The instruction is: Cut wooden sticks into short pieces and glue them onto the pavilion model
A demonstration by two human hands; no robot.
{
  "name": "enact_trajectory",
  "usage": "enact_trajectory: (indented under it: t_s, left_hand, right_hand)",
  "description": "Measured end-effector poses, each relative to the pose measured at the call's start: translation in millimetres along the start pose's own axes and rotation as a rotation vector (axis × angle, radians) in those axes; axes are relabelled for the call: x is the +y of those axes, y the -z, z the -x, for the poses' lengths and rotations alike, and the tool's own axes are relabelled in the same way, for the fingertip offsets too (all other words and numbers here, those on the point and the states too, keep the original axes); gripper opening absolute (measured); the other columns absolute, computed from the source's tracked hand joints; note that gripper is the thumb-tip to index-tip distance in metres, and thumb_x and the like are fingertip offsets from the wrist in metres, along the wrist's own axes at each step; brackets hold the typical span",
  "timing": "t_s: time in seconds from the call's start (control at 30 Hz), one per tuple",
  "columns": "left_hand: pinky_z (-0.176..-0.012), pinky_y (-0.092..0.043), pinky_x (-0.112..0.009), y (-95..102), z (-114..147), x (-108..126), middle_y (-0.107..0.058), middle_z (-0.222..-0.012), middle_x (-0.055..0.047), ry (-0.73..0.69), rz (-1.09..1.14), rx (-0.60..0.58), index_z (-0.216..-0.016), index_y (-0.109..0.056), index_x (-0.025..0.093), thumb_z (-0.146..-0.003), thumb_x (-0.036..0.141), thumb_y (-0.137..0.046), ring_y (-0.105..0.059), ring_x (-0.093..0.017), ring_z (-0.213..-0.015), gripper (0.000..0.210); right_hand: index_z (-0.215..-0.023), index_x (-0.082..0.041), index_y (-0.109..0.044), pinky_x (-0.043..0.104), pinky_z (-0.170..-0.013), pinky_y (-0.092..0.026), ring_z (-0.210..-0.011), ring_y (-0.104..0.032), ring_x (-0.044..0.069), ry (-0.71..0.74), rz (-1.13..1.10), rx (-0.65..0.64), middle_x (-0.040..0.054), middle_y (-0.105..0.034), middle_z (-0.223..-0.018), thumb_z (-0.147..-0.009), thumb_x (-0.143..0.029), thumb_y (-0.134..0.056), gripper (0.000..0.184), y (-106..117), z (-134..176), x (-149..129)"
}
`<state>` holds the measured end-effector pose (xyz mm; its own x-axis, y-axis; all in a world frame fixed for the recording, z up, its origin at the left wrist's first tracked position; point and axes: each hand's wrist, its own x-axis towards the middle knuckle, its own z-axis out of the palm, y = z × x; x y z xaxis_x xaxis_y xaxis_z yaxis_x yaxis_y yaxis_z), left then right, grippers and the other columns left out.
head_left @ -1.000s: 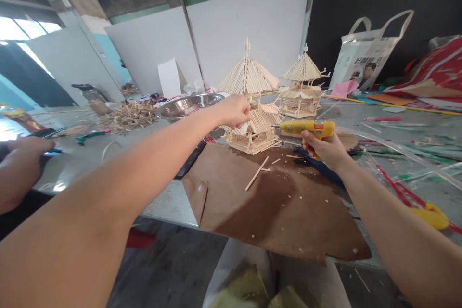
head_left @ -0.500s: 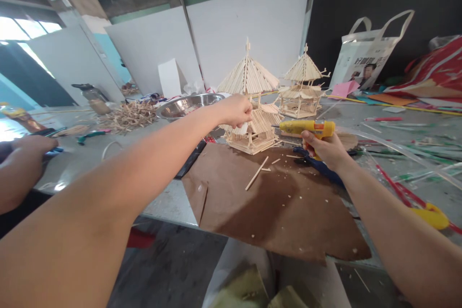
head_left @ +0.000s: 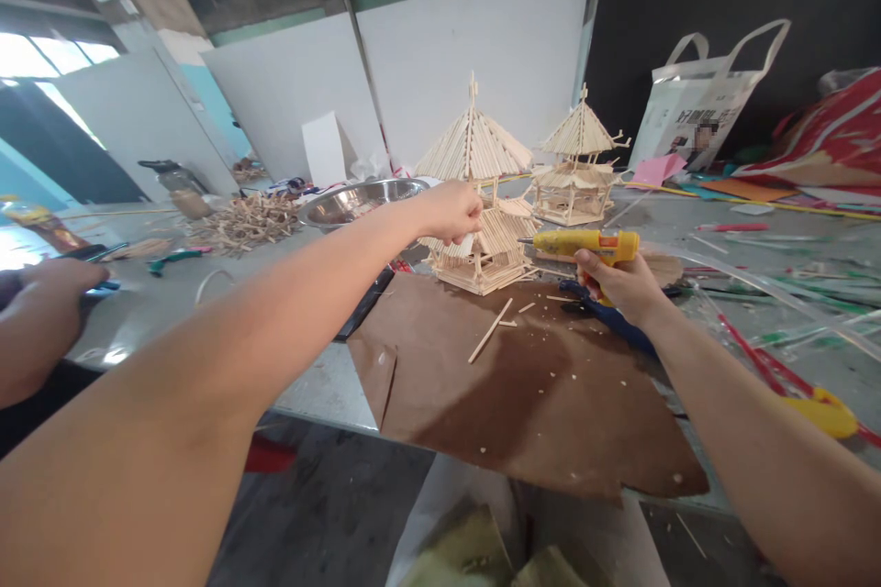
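Observation:
A two-tiered pavilion model (head_left: 474, 147) built of thin wooden sticks stands at the back edge of a brown sheet (head_left: 440, 385). My left hand (head_left: 455, 213) reaches across to its lower roof, fingers closed together there; whatever they pinch is hidden behind the hand. My right hand (head_left: 616, 280) grips a yellow hot glue gun (head_left: 585, 245), whose nozzle points left toward the model's lower roof, a little apart from it. Loose sticks (head_left: 490, 330) and small scraps lie on the sheet in front of the model.
Behind stands a smaller stick pavilion (head_left: 579, 160). A metal bowl (head_left: 323, 213) and a pile of sticks (head_left: 251, 222) are to the left. Another person's hand (head_left: 59, 293) is at far left. Plastic strips (head_left: 791, 293), a tote bag (head_left: 695, 110) and a blue-handled tool (head_left: 619, 321) occupy the right.

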<state>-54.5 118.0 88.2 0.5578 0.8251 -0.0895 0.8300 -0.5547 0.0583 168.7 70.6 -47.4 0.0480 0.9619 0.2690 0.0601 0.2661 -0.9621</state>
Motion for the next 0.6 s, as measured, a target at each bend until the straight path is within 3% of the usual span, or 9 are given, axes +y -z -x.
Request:
enact_trajectory:
  t_s: [0.37,0.6]
  left_hand:
    - [-0.066,-0.039,-0.026,-0.1,-2.7,-0.7,-0.062,-0.058,-0.003,0.004,-0.037,-0.01,-0.067,-0.063,0.012,-0.069,0.026,-0.047,-0.055,-0.011,-0.055,0.021]
    - [-0.059,-0.038,-0.023,0.2,-3.2,-3.3,-0.059,-0.05,0.0,-0.039,-0.001,-0.015,-0.057,-0.058,0.014,-0.069,0.025,-0.048,-0.048,-0.006,-0.045,0.019]
  right_hand:
    - [-0.056,-0.018,-0.049,0.02,-0.029,-0.03,-0.033,-0.038,0.005,-0.001,0.008,0.0,-0.0035,-0.046,-0.045,-0.06,-0.052,-0.062,0.037,0.1,-0.1,0.4]
    - [-0.055,-0.018,-0.049,0.02,-0.029,-0.03,-0.033,-0.038,0.005,0.002,0.023,-0.005,-0.0034,-0.046,-0.045,-0.061,-0.052,-0.061,0.037,0.4,-0.6,0.3]
